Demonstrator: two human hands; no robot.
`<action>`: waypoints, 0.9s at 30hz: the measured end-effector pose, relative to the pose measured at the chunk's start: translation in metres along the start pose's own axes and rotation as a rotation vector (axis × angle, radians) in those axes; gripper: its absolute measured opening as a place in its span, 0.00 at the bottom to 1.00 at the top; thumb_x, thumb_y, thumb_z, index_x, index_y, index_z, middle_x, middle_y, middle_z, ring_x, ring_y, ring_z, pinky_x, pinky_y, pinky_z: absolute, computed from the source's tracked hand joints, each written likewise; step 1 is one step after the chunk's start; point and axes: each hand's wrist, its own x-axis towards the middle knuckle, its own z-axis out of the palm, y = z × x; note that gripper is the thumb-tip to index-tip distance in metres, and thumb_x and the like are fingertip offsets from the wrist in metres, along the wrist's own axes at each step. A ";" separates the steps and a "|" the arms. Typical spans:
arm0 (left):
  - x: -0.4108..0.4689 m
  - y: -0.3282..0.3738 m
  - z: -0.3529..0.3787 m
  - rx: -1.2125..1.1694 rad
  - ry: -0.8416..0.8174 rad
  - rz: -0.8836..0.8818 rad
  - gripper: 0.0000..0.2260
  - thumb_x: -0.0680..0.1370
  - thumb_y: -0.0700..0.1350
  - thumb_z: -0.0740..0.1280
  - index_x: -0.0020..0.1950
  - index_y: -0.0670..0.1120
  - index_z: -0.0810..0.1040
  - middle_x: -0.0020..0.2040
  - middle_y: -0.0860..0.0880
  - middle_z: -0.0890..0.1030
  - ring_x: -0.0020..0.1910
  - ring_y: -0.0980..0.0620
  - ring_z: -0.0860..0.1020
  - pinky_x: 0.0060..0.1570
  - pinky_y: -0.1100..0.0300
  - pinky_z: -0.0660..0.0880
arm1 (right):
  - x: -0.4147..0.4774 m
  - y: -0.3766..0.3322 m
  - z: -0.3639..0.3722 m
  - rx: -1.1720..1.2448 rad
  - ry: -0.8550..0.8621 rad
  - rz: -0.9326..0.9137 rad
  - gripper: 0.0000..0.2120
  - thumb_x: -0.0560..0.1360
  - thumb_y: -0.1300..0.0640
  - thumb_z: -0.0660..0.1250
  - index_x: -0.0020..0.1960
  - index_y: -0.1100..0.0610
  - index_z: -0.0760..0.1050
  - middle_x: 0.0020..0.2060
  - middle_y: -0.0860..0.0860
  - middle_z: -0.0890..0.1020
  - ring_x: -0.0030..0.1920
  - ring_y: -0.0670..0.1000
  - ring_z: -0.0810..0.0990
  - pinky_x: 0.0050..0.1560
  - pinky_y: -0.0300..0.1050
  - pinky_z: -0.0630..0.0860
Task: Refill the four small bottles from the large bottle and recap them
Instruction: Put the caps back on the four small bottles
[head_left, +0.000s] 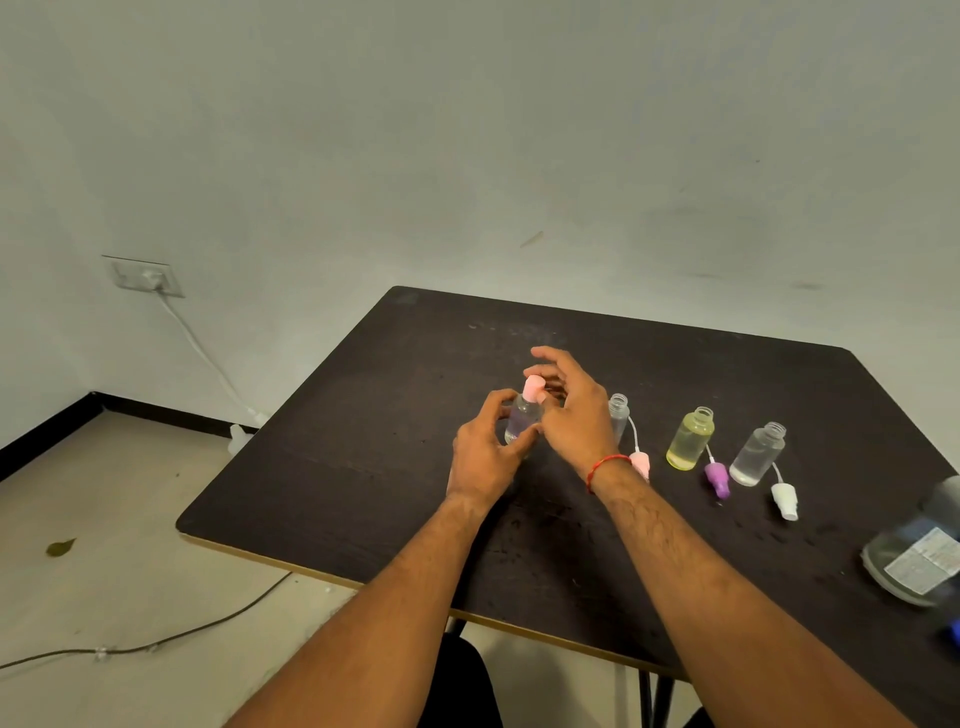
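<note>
Currently the left hand (483, 454) grips the small bottle (522, 422) mid-tabletop while the right hand (574, 413) pinches its pink cap (533, 387); a crooked thread could leak.

There's a pale pink round plastic cap (533, 387) topping the clear small plastic bottle (522, 422). On the dark brown wood-grain tabletop (363, 441): a yellow-tinted small plastic bottle (690, 441), a purple plastic spray cap (718, 478), a white plastic spray cap (784, 500). A red thread bracelet (605, 466) on the right wrist. A white printed label (925, 565) on the large clear bottle (883, 556).
</note>
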 end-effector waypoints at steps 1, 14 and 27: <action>0.000 0.000 0.000 -0.003 0.000 -0.003 0.22 0.77 0.51 0.74 0.68 0.56 0.71 0.63 0.50 0.81 0.58 0.53 0.81 0.57 0.47 0.82 | 0.000 -0.001 0.000 0.001 0.014 0.002 0.25 0.74 0.71 0.66 0.65 0.48 0.73 0.53 0.46 0.81 0.54 0.43 0.78 0.51 0.29 0.75; 0.001 -0.002 0.000 0.015 -0.006 0.000 0.22 0.76 0.53 0.74 0.67 0.59 0.70 0.64 0.49 0.80 0.55 0.47 0.83 0.55 0.45 0.83 | 0.004 -0.003 -0.002 -0.018 -0.035 0.003 0.27 0.74 0.73 0.64 0.67 0.50 0.72 0.57 0.47 0.80 0.59 0.44 0.76 0.53 0.25 0.71; 0.003 -0.006 0.002 0.021 0.003 0.025 0.22 0.77 0.51 0.74 0.68 0.54 0.72 0.62 0.52 0.81 0.57 0.58 0.79 0.59 0.54 0.80 | 0.006 0.001 0.000 -0.106 -0.028 -0.010 0.18 0.75 0.69 0.67 0.62 0.53 0.79 0.57 0.48 0.80 0.57 0.46 0.77 0.60 0.40 0.76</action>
